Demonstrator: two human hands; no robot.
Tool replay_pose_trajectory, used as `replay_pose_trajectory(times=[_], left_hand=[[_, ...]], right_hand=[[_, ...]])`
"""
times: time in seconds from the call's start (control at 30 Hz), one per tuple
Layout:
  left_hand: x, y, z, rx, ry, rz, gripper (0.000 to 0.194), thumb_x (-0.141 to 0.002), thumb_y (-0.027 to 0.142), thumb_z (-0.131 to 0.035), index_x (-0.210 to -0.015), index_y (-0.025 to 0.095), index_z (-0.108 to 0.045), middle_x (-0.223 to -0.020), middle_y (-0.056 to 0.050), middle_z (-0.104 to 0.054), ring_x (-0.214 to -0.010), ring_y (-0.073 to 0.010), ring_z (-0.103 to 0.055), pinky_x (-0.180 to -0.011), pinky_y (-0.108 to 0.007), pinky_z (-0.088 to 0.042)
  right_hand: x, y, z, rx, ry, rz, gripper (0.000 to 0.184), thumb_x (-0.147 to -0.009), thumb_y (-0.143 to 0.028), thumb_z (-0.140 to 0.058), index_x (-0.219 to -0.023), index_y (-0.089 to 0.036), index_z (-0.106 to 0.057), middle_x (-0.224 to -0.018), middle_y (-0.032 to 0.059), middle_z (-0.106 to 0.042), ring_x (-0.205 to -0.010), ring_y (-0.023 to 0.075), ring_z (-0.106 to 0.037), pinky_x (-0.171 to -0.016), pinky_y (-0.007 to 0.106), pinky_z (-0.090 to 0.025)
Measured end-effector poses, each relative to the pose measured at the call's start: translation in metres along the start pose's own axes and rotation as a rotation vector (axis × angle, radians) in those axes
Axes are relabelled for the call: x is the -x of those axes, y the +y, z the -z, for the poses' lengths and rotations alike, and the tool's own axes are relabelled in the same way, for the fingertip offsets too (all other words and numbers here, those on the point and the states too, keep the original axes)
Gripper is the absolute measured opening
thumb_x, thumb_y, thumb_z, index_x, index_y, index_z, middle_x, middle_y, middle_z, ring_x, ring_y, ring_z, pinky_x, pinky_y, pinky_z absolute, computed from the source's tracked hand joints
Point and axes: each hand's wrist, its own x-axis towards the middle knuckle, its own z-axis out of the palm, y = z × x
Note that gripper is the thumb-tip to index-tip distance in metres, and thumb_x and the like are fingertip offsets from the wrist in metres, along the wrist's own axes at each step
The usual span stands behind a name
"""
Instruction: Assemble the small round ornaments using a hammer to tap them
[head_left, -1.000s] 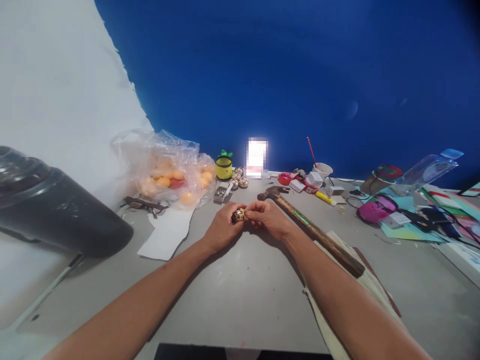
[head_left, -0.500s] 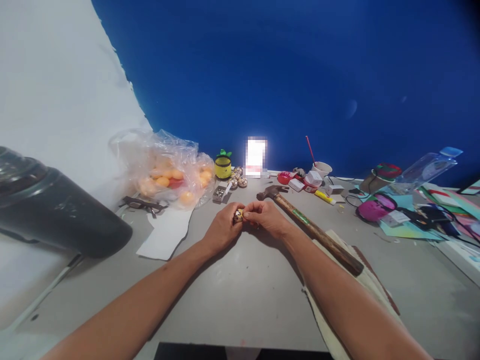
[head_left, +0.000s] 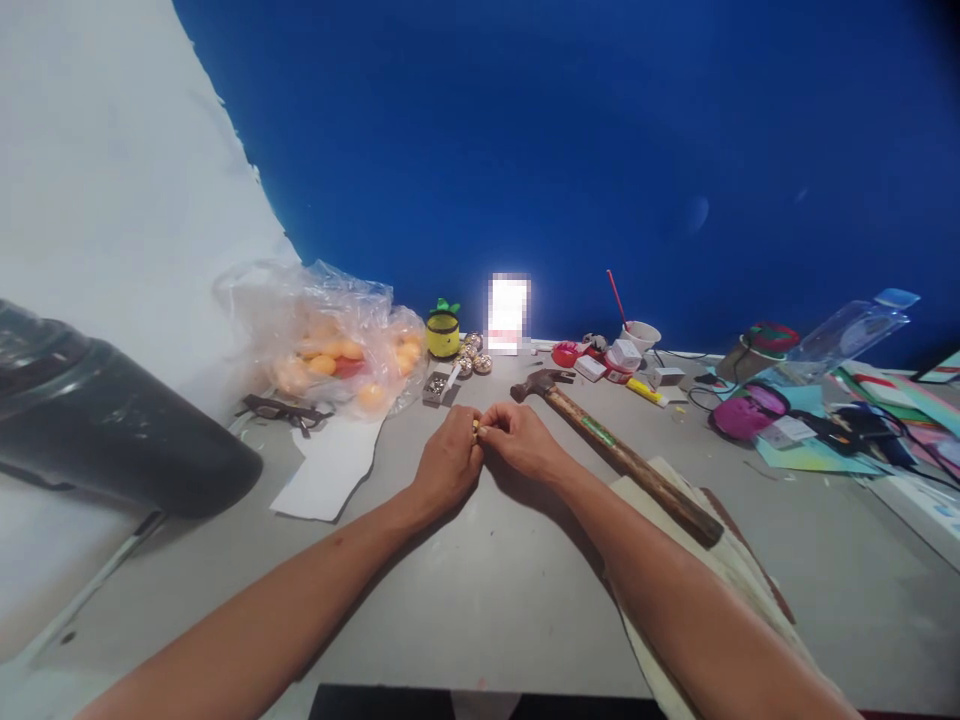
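My left hand [head_left: 450, 452] is closed around a small yellow studded ball [head_left: 475, 428], mostly hidden by the fingers now. Its shiny metal studs showed more clearly a moment ago. My right hand [head_left: 517, 438] meets it from the right, thumb and fingertips pinched together at the ball's side. Whatever sits in that pinch is too small to make out. Just beyond my hands lies a small open box [head_left: 436, 388] of shiny metal bits. Behind it are several studded balls [head_left: 482, 364] of a similar look.
A claw hammer [head_left: 615, 450] lies right of my hands, its handle over a folded cloth [head_left: 660, 590]. To the left are white paper [head_left: 330, 475], dark glasses [head_left: 285, 410], a plastic bag [head_left: 337, 290] of orange balls and a large dark cylinder [head_left: 150, 420]. A paper cup [head_left: 641, 337] stands behind.
My left hand has turned, so its fingers cover more of the studded ball. My right fingertips stay pressed near it. The view has shifted slightly.
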Motion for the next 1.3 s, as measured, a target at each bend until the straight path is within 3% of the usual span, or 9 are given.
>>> replay_pose_trajectory(times=[0.17, 0.33, 0.47, 0.63, 0.9, 1.03, 1.13, 1.23, 1.3], left_hand=[[0.0, 0.004, -0.001, -0.007, -0.009, 0.004, 0.02, -0.087, 0.011, -0.048, -0.102, 0.022, -0.053, -0.105, -0.008, -0.062, -0.097, -0.0251, -0.061, -0.084, -0.038, -0.049], [0.001, 0.007, 0.0, 0.045, -0.009, 0.037, 0.018, -0.088, 0.013, -0.048, -0.102, 0.022, -0.053, -0.104, -0.007, -0.062, -0.094, -0.0241, -0.061, -0.083, -0.038, -0.047], [0.0, 0.006, 0.003, 0.149, 0.003, 0.031, 0.014, -0.085, 0.015, -0.051, -0.096, 0.022, -0.054, -0.1, -0.005, -0.063, -0.092, -0.0225, -0.06, -0.082, -0.037, -0.047], [-0.002, 0.006, 0.008, 0.245, 0.02, 0.069, 0.008, -0.088, 0.025, -0.055, -0.095, 0.022, -0.057, -0.093, -0.003, -0.065, -0.086, -0.0216, -0.061, -0.079, -0.035, -0.048], [-0.002, 0.003, 0.006, 0.275, -0.029, 0.025, 0.016, -0.083, 0.018, -0.052, -0.097, 0.022, -0.058, -0.097, -0.003, -0.067, -0.09, -0.0217, -0.062, -0.082, -0.036, -0.047], [-0.001, 0.005, 0.01, 0.308, -0.055, 0.045, 0.019, -0.084, 0.024, -0.056, -0.102, 0.021, -0.061, -0.098, -0.003, -0.068, -0.088, -0.0211, -0.062, -0.082, -0.036, -0.048], [0.0, 0.007, 0.014, 0.34, -0.066, 0.065, 0.029, -0.083, 0.031, -0.062, -0.111, 0.022, -0.063, -0.097, -0.002, -0.069, -0.081, -0.0194, -0.06, -0.078, -0.035, -0.049], [-0.003, 0.007, 0.018, 0.459, -0.067, 0.123, 0.028, -0.089, 0.038, -0.054, -0.108, 0.021, -0.067, -0.088, -0.002, -0.068, -0.075, -0.0184, -0.059, -0.072, -0.033, -0.049], [-0.006, 0.005, 0.021, 0.536, -0.052, 0.174, 0.028, -0.089, 0.036, -0.05, -0.099, 0.019, -0.069, -0.083, -0.003, -0.069, -0.072, -0.0181, -0.059, -0.068, -0.032, -0.048]], right_hand=[[0.001, -0.003, 0.001, 0.121, 0.039, -0.015, 0.009, -0.081, -0.021, -0.064, -0.072, -0.021, -0.066, -0.076, -0.0011, -0.068, -0.075, 0.0159, -0.058, -0.071, 0.028, -0.042], [0.001, -0.004, 0.003, 0.094, 0.01, -0.011, 0.009, -0.081, -0.022, -0.064, -0.072, -0.021, -0.065, -0.075, -0.0009, -0.067, -0.074, 0.0154, -0.058, -0.07, 0.028, -0.042], [-0.001, -0.003, 0.004, -0.17, -0.059, -0.053, 0.011, -0.077, -0.027, -0.068, -0.071, -0.02, -0.064, -0.068, -0.0008, -0.064, -0.064, 0.0136, -0.054, -0.061, 0.026, -0.041], [0.0, -0.001, 0.007, -0.481, -0.116, -0.145, 0.028, -0.072, -0.044, -0.077, -0.076, -0.02, -0.063, -0.062, -0.0012, -0.061, -0.05, 0.011, -0.048, -0.048, 0.024, -0.038], [-0.001, 0.002, -0.004, -0.341, -0.005, -0.157, 0.034, -0.067, -0.045, -0.081, -0.066, -0.02, -0.059, -0.054, -0.0037, -0.054, -0.049, 0.0098, -0.045, -0.046, 0.023, -0.033], [-0.005, 0.007, -0.002, -0.385, 0.012, -0.167, 0.036, -0.07, -0.053, -0.076, -0.072, -0.021, -0.06, -0.058, -0.0028, -0.058, -0.048, 0.0113, -0.046, -0.046, 0.025, -0.035], [-0.009, 0.011, 0.015, -0.218, 0.206, -0.124, 0.03, -0.081, -0.049, -0.067, -0.076, -0.021, -0.06, -0.066, 0.0001, -0.064, -0.056, 0.0147, -0.053, -0.054, 0.028, -0.043], [-0.01, 0.014, 0.04, 0.24, 0.451, -0.071, 0.018, -0.09, -0.036, -0.061, -0.087, -0.02, -0.066, -0.09, 0.0065, -0.072, -0.083, 0.0211, -0.065, -0.079, 0.035, -0.049], [-0.008, 0.017, 0.054, 0.591, 0.506, -0.095, 0.019, -0.092, -0.032, -0.063, -0.103, -0.018, -0.07, -0.111, 0.0132, -0.072, -0.108, 0.0279, -0.064, -0.092, 0.04, -0.047]])
